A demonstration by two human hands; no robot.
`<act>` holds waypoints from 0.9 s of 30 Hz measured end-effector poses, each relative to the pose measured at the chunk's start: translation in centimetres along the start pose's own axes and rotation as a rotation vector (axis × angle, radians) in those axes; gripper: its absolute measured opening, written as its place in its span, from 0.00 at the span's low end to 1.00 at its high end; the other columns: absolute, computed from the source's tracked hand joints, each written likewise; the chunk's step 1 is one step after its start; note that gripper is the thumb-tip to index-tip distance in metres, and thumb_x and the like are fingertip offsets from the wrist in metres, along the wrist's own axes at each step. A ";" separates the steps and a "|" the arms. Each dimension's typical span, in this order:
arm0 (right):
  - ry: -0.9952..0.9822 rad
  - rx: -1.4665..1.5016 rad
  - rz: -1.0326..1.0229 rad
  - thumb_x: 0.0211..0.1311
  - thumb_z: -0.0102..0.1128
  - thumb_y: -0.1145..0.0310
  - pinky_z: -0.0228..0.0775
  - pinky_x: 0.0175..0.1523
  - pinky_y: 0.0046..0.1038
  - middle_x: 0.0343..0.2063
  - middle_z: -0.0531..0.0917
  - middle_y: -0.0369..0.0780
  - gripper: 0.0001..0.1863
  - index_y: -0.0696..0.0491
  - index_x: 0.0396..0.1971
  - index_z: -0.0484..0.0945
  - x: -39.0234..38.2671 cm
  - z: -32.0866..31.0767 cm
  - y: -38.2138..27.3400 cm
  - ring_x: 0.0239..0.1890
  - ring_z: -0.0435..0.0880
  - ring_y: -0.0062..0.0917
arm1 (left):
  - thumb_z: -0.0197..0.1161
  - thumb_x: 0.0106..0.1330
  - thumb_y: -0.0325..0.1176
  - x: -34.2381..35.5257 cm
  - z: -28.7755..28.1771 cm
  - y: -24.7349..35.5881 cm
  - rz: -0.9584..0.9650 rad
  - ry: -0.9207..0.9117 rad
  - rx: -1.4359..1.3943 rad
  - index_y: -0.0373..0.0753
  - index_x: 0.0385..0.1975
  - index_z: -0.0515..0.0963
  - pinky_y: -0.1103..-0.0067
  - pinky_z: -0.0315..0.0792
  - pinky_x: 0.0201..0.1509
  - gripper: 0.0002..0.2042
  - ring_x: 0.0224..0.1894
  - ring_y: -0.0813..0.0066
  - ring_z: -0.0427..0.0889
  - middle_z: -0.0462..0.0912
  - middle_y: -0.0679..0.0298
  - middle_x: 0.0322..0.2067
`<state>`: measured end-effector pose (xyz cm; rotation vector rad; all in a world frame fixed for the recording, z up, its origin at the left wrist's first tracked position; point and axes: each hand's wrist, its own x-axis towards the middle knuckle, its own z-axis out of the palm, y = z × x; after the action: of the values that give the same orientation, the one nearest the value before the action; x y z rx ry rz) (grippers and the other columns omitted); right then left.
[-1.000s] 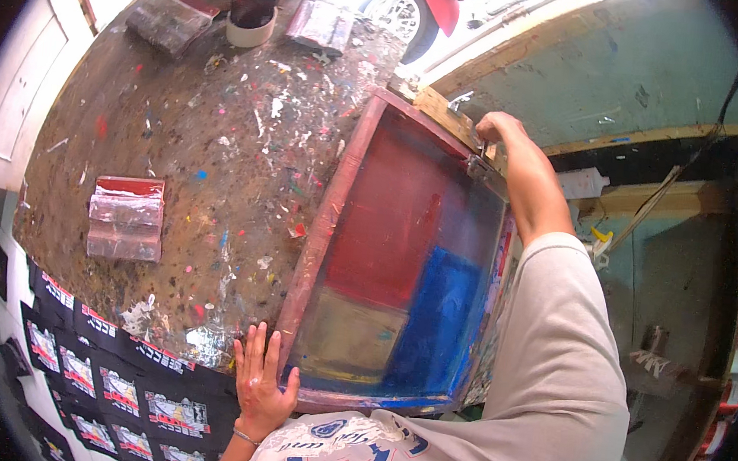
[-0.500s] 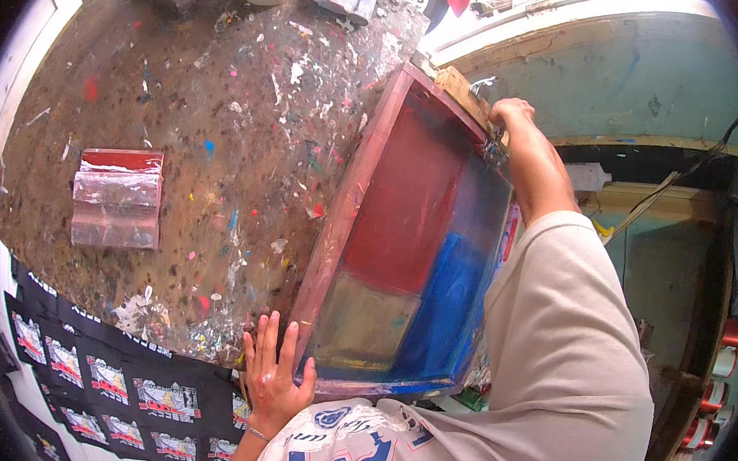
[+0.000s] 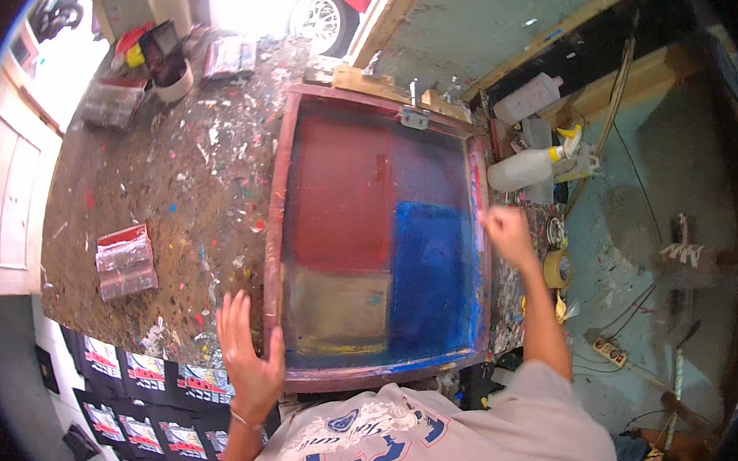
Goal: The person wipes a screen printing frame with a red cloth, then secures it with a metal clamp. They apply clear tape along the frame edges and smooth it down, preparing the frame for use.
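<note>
A wooden silk-screen frame point(image 3: 276, 249) lies on the paint-spattered table point(image 3: 210, 157) in front of me. Its mesh shows red, dark purple-blue, olive and bright blue areas. A metal clamp point(image 3: 413, 118) sits at its far rail, by a wooden block point(image 3: 372, 83). My left hand point(image 3: 250, 362) is at the frame's near left corner, fingers stretched out and thumb by the rail. Beside the right rail, my right hand point(image 3: 507, 234) has its fingers curled; whether anything is inside is hidden. A squeegee point(image 3: 126, 262) with a red edge lies left of the frame.
Another squeegee point(image 3: 229, 57) and a cup point(image 3: 172, 83) stand at the table's far side. A spray bottle point(image 3: 526, 167), a white bottle point(image 3: 528, 98) and a tape roll point(image 3: 557, 268) are on the right. Printed black fabric point(image 3: 141, 425) lies below the near left edge.
My right hand has come from the far clamp back toward me, along the right rail. My left hand stays near the same corner. The view has turned, showing more of the right side.
</note>
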<state>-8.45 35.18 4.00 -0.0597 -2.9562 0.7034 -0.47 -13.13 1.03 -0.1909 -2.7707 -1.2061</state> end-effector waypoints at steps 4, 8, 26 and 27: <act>0.213 -0.098 0.361 0.68 0.62 0.60 0.66 0.32 0.44 0.18 0.76 0.47 0.19 0.58 0.21 0.74 -15.1 1.0 0.3 0.22 0.73 0.43 | 0.66 0.67 0.30 14.3 4.7 5.3 0.389 0.143 -0.204 0.32 0.49 0.78 0.64 0.74 0.55 0.13 0.51 0.48 0.81 0.82 0.49 0.45; 0.364 -0.120 0.395 0.65 0.63 0.62 0.63 0.59 0.46 0.44 0.78 0.47 0.15 0.57 0.43 0.76 -21.4 4.9 -0.3 0.51 0.74 0.46 | 0.58 0.72 0.49 31.9 17.1 10.8 0.322 -0.175 -0.147 0.31 0.44 0.81 0.60 0.73 0.55 0.22 0.49 0.44 0.82 0.83 0.43 0.45; 0.382 0.543 -0.166 0.68 0.61 0.66 0.73 0.59 0.40 0.49 0.84 0.50 0.16 0.59 0.51 0.79 7.7 4.9 3.0 0.52 0.83 0.45 | 0.64 0.68 0.30 22.8 16.1 9.5 0.373 -0.166 0.018 0.34 0.49 0.79 0.63 0.73 0.58 0.12 0.51 0.49 0.81 0.81 0.48 0.49; 0.311 0.537 -0.163 0.70 0.60 0.65 0.75 0.57 0.36 0.48 0.85 0.51 0.16 0.59 0.52 0.80 13.4 5.6 3.4 0.52 0.84 0.42 | 0.63 0.68 0.27 18.9 13.5 8.7 0.441 -0.134 0.080 0.33 0.51 0.78 0.65 0.74 0.57 0.13 0.51 0.49 0.80 0.81 0.48 0.48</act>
<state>-22.34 36.59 -1.31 0.1036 -2.3623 1.2961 -18.44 3.95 1.09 -0.8504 -2.6689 -0.9973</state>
